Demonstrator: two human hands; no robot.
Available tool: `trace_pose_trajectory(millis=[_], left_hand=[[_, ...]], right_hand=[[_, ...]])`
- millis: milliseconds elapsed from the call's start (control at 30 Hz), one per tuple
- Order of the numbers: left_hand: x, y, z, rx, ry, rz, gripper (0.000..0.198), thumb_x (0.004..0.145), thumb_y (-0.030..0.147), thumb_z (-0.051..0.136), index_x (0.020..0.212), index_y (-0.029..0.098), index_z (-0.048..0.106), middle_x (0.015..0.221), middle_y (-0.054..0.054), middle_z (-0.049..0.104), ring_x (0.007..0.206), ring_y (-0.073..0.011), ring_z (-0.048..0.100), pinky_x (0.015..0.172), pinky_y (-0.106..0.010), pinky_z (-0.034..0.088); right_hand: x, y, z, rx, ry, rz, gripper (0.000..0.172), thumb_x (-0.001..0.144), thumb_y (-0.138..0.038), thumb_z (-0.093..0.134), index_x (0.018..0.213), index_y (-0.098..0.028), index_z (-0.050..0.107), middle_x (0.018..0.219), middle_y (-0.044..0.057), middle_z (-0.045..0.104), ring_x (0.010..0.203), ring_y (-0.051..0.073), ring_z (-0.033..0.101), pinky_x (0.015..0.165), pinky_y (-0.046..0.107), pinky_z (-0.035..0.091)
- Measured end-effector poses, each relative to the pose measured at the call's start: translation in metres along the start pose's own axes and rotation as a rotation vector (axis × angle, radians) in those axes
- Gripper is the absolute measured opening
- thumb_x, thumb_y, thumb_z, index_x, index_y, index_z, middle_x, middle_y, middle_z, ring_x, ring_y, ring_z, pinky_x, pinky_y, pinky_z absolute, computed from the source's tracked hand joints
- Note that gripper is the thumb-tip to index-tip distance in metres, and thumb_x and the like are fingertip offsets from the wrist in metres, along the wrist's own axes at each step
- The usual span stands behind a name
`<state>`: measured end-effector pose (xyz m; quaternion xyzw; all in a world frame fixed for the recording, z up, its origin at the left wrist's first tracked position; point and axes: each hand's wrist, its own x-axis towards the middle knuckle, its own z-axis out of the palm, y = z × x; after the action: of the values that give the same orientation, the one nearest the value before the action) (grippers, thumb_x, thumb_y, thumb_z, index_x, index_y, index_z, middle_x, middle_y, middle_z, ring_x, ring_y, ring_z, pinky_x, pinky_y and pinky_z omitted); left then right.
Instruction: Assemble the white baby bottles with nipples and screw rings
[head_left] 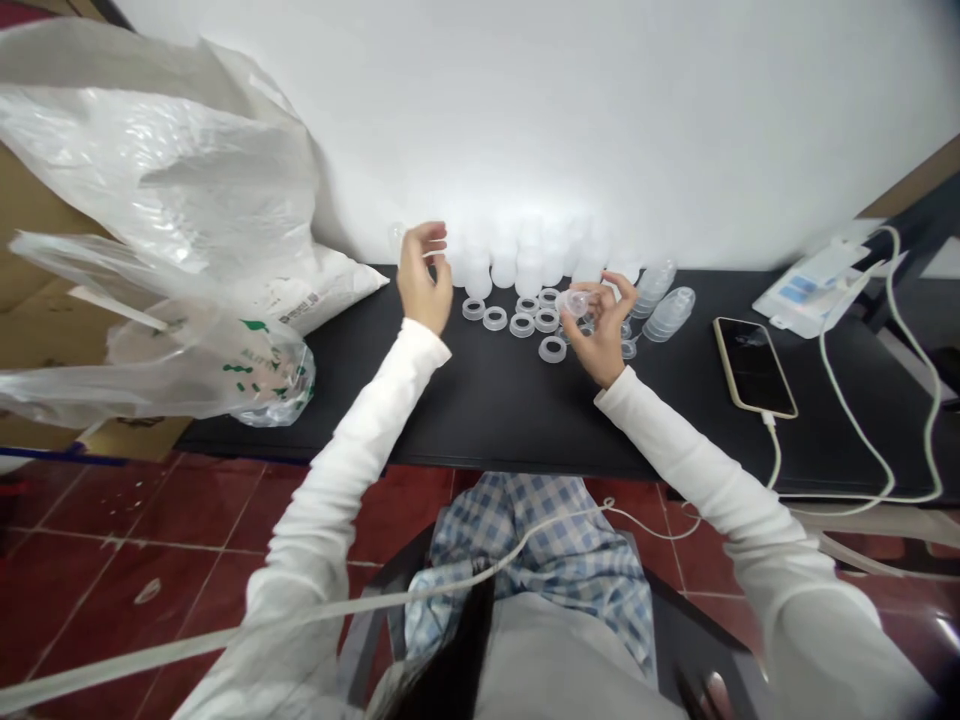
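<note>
My right hand pinches a small clear plastic piece over the table, its other fingers raised. I cannot make out whether it is a cap or a nipple. My left hand is lifted near the wall, thumb and fingers curved and apart, with nothing visible between them. Just behind it stands a clear domed piece, partly hidden. Several white translucent bottles stand in rows by the wall. Several loose translucent rings lie before them; some are hidden by my right hand.
Stacked clear domed caps lie right of my right hand. A charging phone, white cables and a white box are at the right. At the left are a large white plastic bag and a clear bag around a cup.
</note>
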<state>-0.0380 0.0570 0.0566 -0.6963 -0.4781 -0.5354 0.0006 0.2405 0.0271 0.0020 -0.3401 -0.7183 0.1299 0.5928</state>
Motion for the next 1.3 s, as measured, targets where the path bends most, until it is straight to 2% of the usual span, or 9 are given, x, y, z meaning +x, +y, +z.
trace_pose_trajectory(millis=[200, 367, 467, 600, 733, 867, 933, 1167, 1300], left_hand=[[0.033, -0.020, 0.037, 0.361, -0.206, -0.043, 0.077, 0.085, 0.007, 0.042, 0.159, 0.006, 0.021, 0.171, -0.021, 0.021, 0.161, -0.0223, 0.019, 0.129, -0.055, 0.020], [0.048, -0.018, 0.041, 0.608, -0.499, -0.112, 0.080, 0.077, -0.005, 0.036, 0.157, -0.001, 0.027, 0.164, -0.024, 0.035, 0.161, -0.0261, 0.020, 0.129, -0.057, 0.020], [0.049, -0.014, 0.038, 0.660, -0.516, -0.168, 0.070, 0.086, -0.006, 0.030, 0.155, 0.000, 0.033, 0.159, -0.026, 0.040, 0.158, -0.0333, 0.027, 0.129, -0.053, 0.026], [0.056, -0.021, 0.035, 0.679, -0.527, -0.173, 0.059, 0.094, 0.014, 0.055, 0.150, 0.007, 0.038, 0.153, -0.027, 0.042, 0.147, -0.0414, 0.043, 0.121, -0.055, 0.037], [0.061, -0.029, 0.027, 0.483, -0.337, -0.077, 0.064, 0.095, 0.035, 0.064, 0.148, 0.015, 0.036, 0.149, -0.022, 0.043, 0.138, -0.0406, 0.050, 0.115, -0.060, 0.041], [0.036, -0.009, 0.014, 0.174, -0.019, 0.176, 0.067, 0.095, 0.046, 0.063, 0.149, 0.026, 0.029, 0.153, -0.012, 0.041, 0.143, -0.0308, 0.042, 0.121, -0.056, 0.036], [0.011, 0.010, 0.012, 0.136, 0.012, 0.208, 0.061, 0.096, 0.049, 0.059, 0.148, 0.028, 0.032, 0.151, -0.012, 0.046, 0.145, -0.0320, 0.041, 0.119, -0.055, 0.039], [-0.054, 0.037, 0.039, 0.193, -0.239, 0.339, 0.058, 0.088, 0.048, 0.069, 0.139, 0.024, 0.053, 0.123, -0.012, 0.066, 0.119, -0.0300, 0.063, 0.104, -0.049, 0.051], [-0.062, 0.033, 0.045, 0.097, -0.379, 0.355, 0.072, 0.095, 0.040, 0.062, 0.158, 0.024, 0.032, 0.127, -0.012, 0.067, 0.108, -0.0222, 0.069, 0.091, -0.035, 0.058]], right_hand=[[0.001, -0.007, -0.002, -0.117, 0.063, -0.116, 0.064, 0.095, -0.038, 0.062, 0.147, -0.030, 0.026, 0.132, 0.014, 0.054, 0.122, 0.028, 0.062, 0.097, 0.051, 0.058], [0.006, -0.014, -0.007, -0.291, -0.029, -0.242, 0.036, 0.096, -0.032, 0.059, 0.130, -0.024, 0.050, 0.119, 0.012, 0.064, 0.116, 0.028, 0.064, 0.097, 0.051, 0.057], [0.006, -0.014, -0.008, -0.353, -0.043, -0.336, 0.035, 0.094, -0.031, 0.061, 0.127, -0.022, 0.052, 0.114, 0.012, 0.067, 0.109, 0.028, 0.066, 0.091, 0.050, 0.058], [0.004, -0.010, -0.009, -0.413, -0.107, -0.298, 0.033, 0.092, -0.038, 0.063, 0.120, -0.022, 0.054, 0.110, 0.012, 0.068, 0.108, 0.029, 0.067, 0.090, 0.053, 0.057], [0.005, -0.010, -0.010, -0.333, -0.132, -0.186, 0.034, 0.093, -0.042, 0.061, 0.120, -0.023, 0.053, 0.114, 0.012, 0.066, 0.112, 0.030, 0.065, 0.095, 0.055, 0.056], [0.006, -0.014, -0.009, -0.210, -0.063, -0.071, 0.041, 0.095, -0.045, 0.059, 0.128, -0.024, 0.048, 0.121, 0.014, 0.062, 0.115, 0.029, 0.063, 0.096, 0.052, 0.057], [0.005, -0.014, -0.007, -0.149, -0.048, -0.007, 0.048, 0.094, -0.048, 0.060, 0.133, -0.024, 0.045, 0.126, 0.014, 0.059, 0.116, 0.029, 0.063, 0.099, 0.051, 0.057], [0.004, -0.013, -0.004, -0.036, -0.094, 0.044, 0.046, 0.093, -0.051, 0.064, 0.130, -0.026, 0.049, 0.128, 0.012, 0.057, 0.120, 0.025, 0.063, 0.101, 0.044, 0.059], [0.008, -0.018, -0.012, -0.024, -0.181, -0.034, 0.043, 0.094, -0.046, 0.065, 0.131, -0.027, 0.055, 0.126, 0.011, 0.062, 0.120, 0.025, 0.063, 0.094, 0.043, 0.062]])
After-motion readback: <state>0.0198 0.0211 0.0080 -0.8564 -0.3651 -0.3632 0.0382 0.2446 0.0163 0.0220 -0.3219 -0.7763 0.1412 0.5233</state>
